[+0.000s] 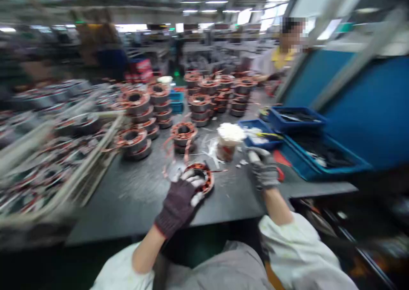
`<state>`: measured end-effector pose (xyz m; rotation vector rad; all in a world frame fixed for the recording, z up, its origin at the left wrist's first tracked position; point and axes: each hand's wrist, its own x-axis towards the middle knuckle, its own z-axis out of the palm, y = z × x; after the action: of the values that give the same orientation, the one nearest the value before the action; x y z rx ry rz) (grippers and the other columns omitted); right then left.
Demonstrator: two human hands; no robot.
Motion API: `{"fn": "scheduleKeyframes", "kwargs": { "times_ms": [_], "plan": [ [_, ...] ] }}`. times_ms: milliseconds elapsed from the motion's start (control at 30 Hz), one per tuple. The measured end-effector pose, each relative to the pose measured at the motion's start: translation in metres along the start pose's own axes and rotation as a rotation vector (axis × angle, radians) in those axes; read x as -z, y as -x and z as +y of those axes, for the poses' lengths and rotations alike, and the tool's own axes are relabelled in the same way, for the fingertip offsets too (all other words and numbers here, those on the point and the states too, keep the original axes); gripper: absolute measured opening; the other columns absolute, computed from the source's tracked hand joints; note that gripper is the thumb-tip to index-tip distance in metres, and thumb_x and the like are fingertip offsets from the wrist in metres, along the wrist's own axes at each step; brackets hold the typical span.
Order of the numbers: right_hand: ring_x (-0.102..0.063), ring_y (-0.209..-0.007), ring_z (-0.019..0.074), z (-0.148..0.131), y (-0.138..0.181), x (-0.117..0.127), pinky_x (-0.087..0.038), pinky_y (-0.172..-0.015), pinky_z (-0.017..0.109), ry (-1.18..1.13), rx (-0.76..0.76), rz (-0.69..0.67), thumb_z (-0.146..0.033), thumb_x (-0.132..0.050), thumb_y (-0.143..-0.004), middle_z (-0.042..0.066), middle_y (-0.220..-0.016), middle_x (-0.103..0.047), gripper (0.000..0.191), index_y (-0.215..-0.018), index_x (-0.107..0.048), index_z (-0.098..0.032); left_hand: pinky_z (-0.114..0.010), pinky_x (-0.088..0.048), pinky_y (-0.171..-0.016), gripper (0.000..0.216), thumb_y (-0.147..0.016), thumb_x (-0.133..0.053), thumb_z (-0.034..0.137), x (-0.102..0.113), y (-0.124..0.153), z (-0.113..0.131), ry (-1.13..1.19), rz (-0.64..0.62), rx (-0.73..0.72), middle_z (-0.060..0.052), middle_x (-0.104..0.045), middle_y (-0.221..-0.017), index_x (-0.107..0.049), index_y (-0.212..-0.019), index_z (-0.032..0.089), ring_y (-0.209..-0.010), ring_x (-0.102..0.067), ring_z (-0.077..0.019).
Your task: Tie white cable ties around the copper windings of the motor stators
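Note:
My left hand (181, 200), in a dark knit glove with white fingertips, rests curled over a motor stator with copper windings (204, 177) lying on the dark worktable (134, 192). My right hand (263, 168), in a grey glove, hovers over the table's right part, near a small cup topped with white material (227, 141). Its fingers look bent, but motion blur hides whether they hold anything. Another stator (183, 133) stands just beyond the one under my left hand.
Stacks of wound stators (204, 98) fill the table's far side. More lie on a wire rack (47, 153) at left. Blue bins (319, 153) sit at right. A person in a yellow collar (281, 59) works at the far end.

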<state>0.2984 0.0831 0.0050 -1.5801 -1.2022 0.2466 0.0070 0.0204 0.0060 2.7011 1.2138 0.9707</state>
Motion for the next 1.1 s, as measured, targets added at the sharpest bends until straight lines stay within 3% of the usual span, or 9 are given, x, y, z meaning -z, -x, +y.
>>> {"fn": "scheduleKeyframes", "kwargs": {
  "times_ms": [100,267,400,533,667,800,900,1000,1100],
  "plan": [
    [-0.069,-0.078,0.0223,0.013,-0.014,0.011,-0.059,-0.081,0.042,-0.037,-0.12,0.138,-0.057,-0.06,-0.086,0.009,-0.081,-0.076,0.041,-0.081,-0.073,-0.018,-0.054,-0.047,-0.112,0.025,-0.1,-0.059,0.028,-0.008,-0.002,-0.023,0.012,0.068,-0.135,-0.006,-0.076,-0.123,-0.069,-0.122,0.024,-0.123,-0.067,-0.0268],
    [-0.067,-0.077,0.0233,0.003,-0.031,-0.023,-0.057,-0.084,0.045,-0.27,-0.14,0.062,-0.049,-0.075,-0.065,0.007,-0.084,-0.076,0.036,-0.085,-0.073,-0.019,-0.049,-0.047,-0.107,0.019,-0.1,-0.061,0.026,0.002,0.005,-0.01,-0.053,0.106,-0.178,-0.003,-0.078,-0.11,-0.068,-0.116,0.022,-0.11,-0.071,-0.0248],
    [-0.065,-0.079,0.0211,0.001,-0.034,-0.023,-0.055,-0.088,0.044,-0.372,-0.113,0.084,-0.058,-0.068,-0.071,0.004,-0.082,-0.073,0.039,-0.084,-0.07,-0.021,-0.045,-0.048,-0.1,0.016,-0.1,-0.06,0.025,0.003,0.006,-0.001,-0.11,0.098,-0.138,-0.004,-0.079,-0.106,-0.068,-0.114,0.021,-0.106,-0.071,-0.0249],
    [-0.058,-0.064,0.0165,0.002,-0.033,-0.016,-0.052,-0.065,0.035,-0.451,-0.145,0.052,-0.061,-0.069,-0.073,0.001,-0.073,-0.067,0.045,-0.091,-0.07,-0.021,-0.045,-0.047,-0.1,0.017,-0.102,-0.058,0.029,0.003,0.005,0.001,-0.136,0.093,-0.137,-0.005,-0.079,-0.107,-0.069,-0.112,0.022,-0.105,-0.072,-0.0251],
    [-0.061,-0.071,0.0174,-0.004,-0.038,-0.022,-0.055,-0.073,0.037,-0.464,-0.09,0.071,-0.061,-0.075,-0.067,0.002,-0.079,-0.071,0.049,-0.095,-0.072,-0.021,-0.047,-0.045,-0.105,0.017,-0.101,-0.06,0.027,0.004,0.005,0.001,-0.134,0.087,-0.132,-0.005,-0.079,-0.106,-0.068,-0.115,0.021,-0.106,-0.071,-0.0253],
    [-0.064,-0.068,0.0164,-0.015,-0.03,-0.011,-0.057,-0.069,0.036,-0.547,-0.107,0.099,-0.06,-0.073,-0.075,0.002,-0.078,-0.072,0.045,-0.098,-0.074,-0.021,-0.047,-0.047,-0.103,0.017,-0.1,-0.06,0.029,0.002,0.006,0.0,-0.13,0.073,-0.128,-0.006,-0.079,-0.11,-0.069,-0.114,0.021,-0.107,-0.071,-0.0254],
    [-0.071,-0.074,0.0173,-0.026,0.005,0.014,-0.061,-0.072,0.036,-0.6,-0.009,-0.033,-0.054,-0.069,-0.087,0.003,-0.088,-0.076,0.033,-0.099,-0.073,-0.023,-0.049,-0.047,-0.105,0.018,-0.099,-0.062,0.029,0.0,0.006,0.004,-0.121,0.08,-0.101,-0.006,-0.079,-0.11,-0.069,-0.114,0.021,-0.107,-0.071,-0.0253],
    [-0.074,-0.097,0.0189,-0.036,0.06,0.041,-0.062,-0.084,0.035,-0.523,0.236,-0.319,-0.038,-0.058,-0.1,0.007,-0.105,-0.077,0.021,-0.095,-0.073,-0.024,-0.05,-0.046,-0.108,0.022,-0.1,-0.062,0.027,0.002,0.008,0.01,-0.11,0.038,-0.03,-0.006,-0.078,-0.116,-0.068,-0.12,0.02,-0.113,-0.069,-0.0258],
    [-0.074,-0.102,0.0158,-0.039,0.114,0.064,-0.061,-0.084,0.028,-0.415,0.392,-0.598,-0.021,-0.053,-0.1,0.008,-0.116,-0.075,0.018,-0.102,-0.071,-0.024,-0.052,-0.042,-0.115,0.028,-0.102,-0.055,0.027,0.004,0.01,0.012,-0.081,-0.069,0.008,-0.008,-0.076,-0.123,-0.067,-0.127,0.019,-0.123,-0.065,-0.0261]
  ]
}}
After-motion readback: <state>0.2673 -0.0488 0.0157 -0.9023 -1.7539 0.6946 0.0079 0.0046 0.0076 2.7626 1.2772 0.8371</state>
